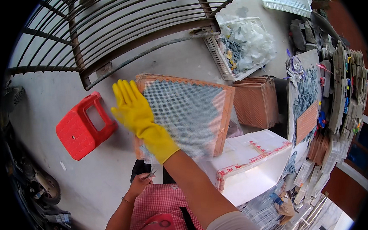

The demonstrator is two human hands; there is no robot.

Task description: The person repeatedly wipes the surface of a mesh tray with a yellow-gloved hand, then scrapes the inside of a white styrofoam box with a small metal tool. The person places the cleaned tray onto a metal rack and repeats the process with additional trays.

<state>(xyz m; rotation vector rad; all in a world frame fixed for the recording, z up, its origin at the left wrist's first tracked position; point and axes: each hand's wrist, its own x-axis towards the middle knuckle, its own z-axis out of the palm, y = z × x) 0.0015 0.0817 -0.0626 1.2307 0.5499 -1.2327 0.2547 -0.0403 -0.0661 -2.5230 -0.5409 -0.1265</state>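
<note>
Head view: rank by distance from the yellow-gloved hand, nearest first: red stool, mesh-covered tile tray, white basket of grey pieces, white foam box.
1. Mesh-covered tile tray: under the yellow-gloved hand, touching it.
2. Red stool: just to its left.
3. White foam box: lower right.
4. White basket of grey pieces: upper right; close to the box's distance, hard to rank.

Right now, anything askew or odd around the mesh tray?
The red plastic stool lies tipped on its side on the concrete floor, beside the gloved right hand pressing the mesh sheet. Nothing else stands out.

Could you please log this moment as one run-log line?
left: bare hand holds small tool | right: yellow glove flat on mesh sheet over orange tray | nearby: red stool, white box
</note>
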